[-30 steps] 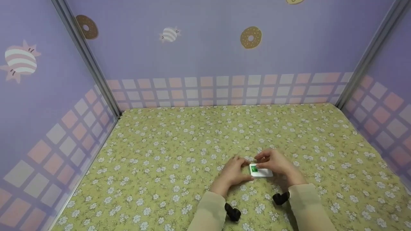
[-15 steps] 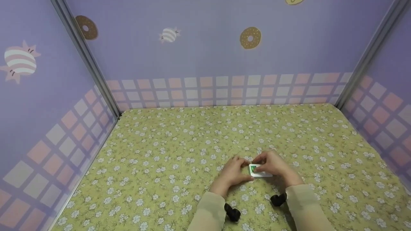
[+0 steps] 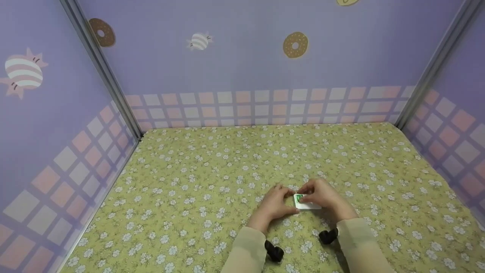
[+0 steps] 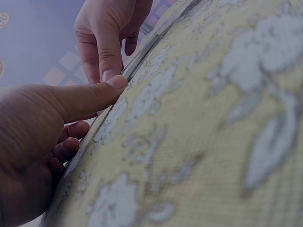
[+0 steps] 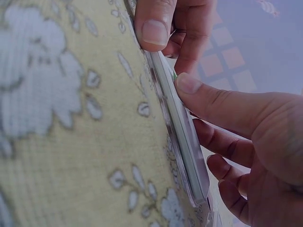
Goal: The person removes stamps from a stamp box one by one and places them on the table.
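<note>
A small flat white rectangular case [image 3: 308, 206] with rounded corners lies on the flowered cloth, a green square [image 3: 299, 198] at its left end. In the right wrist view the case [image 5: 182, 137] shows edge-on, as thin stacked layers. My left hand [image 3: 273, 204] grips its left end, thumb at the near edge and fingers at the far side. My right hand [image 3: 324, 195] reaches over the case from the right. Its thumb tip is right at the green square, partly covering it, with the index finger curled toward the far edge. A green sliver shows beside that thumb in the right wrist view.
The cloth [image 3: 212, 167] with white flowers covers the whole table. Purple panels [image 3: 242, 64] with doughnut and candy pictures stand at the back and sides, joined by grey metal posts [image 3: 102, 64]. A black wrist mount [image 3: 274, 251] sits by each sleeve.
My right hand has come slightly left and down, its thumb now over part of the green square. My left hand and the case have stayed nearly still.
</note>
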Action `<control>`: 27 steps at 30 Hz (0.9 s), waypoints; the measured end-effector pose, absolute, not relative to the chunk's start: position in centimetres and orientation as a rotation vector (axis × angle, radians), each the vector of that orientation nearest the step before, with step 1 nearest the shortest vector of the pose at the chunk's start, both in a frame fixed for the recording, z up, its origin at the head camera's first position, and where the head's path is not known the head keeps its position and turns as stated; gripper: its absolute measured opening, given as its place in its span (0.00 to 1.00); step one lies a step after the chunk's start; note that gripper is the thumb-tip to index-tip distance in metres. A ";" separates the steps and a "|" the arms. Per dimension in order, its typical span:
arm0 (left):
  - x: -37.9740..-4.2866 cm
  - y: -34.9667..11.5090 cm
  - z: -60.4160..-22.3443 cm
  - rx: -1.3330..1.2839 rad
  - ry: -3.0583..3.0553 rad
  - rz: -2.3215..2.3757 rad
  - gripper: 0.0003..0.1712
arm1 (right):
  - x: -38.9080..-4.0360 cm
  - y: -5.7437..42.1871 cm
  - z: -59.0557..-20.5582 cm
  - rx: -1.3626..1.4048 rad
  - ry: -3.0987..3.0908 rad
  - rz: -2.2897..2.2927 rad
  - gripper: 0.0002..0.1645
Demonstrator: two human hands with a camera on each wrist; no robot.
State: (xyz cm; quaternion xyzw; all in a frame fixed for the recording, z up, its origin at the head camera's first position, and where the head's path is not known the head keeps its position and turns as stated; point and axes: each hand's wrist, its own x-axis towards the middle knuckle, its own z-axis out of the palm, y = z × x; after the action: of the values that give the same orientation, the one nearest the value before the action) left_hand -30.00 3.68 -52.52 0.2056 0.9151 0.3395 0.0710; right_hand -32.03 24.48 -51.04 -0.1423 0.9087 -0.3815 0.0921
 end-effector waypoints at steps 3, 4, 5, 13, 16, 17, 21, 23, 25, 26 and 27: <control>-30.0 3.7 -52.6 0.613 2.752 1.024 0.33 | -32.0 24.5 -51.1 -0.421 2.706 -1.132 0.12; -30.0 3.7 -52.6 0.612 2.752 1.025 0.33 | -32.0 24.5 -51.1 -0.422 2.709 -1.131 0.11; -30.0 3.7 -52.6 0.613 2.752 1.024 0.32 | -32.0 24.5 -51.1 -0.420 2.711 -1.131 0.11; -30.0 3.8 -52.6 0.604 2.747 1.017 0.32 | -32.0 24.5 -51.1 -0.368 2.716 -1.141 0.12; -30.0 3.8 -52.6 0.604 2.742 1.025 0.32 | -31.9 24.4 -51.1 -0.340 2.712 -1.146 0.12; -30.0 3.8 -52.6 0.604 2.744 1.024 0.33 | -31.9 24.3 -51.1 -0.345 2.712 -1.145 0.11; -30.0 3.8 -52.5 0.606 2.748 1.016 0.33 | -31.9 24.2 -51.1 -0.360 2.708 -1.176 0.10; -30.0 3.8 -52.5 0.610 2.749 1.008 0.33 | -31.9 24.3 -51.1 -0.395 2.708 -1.201 0.10; -30.0 3.8 -52.4 0.614 2.746 1.005 0.32 | -31.9 24.3 -51.1 -0.420 2.711 -1.220 0.09; -30.0 3.8 -52.4 0.617 2.747 1.001 0.32 | -31.9 24.3 -51.1 -0.438 2.715 -1.226 0.09; -30.0 3.8 -52.4 0.618 2.748 0.999 0.32 | -31.8 24.2 -51.1 -0.446 2.719 -1.228 0.09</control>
State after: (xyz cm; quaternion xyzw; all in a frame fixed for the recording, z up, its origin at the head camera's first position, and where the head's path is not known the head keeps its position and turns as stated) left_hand -29.97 3.77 -52.43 0.2061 0.9168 0.3333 0.0765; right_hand -31.84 24.23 -51.13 -0.1475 0.8996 -0.4063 0.0627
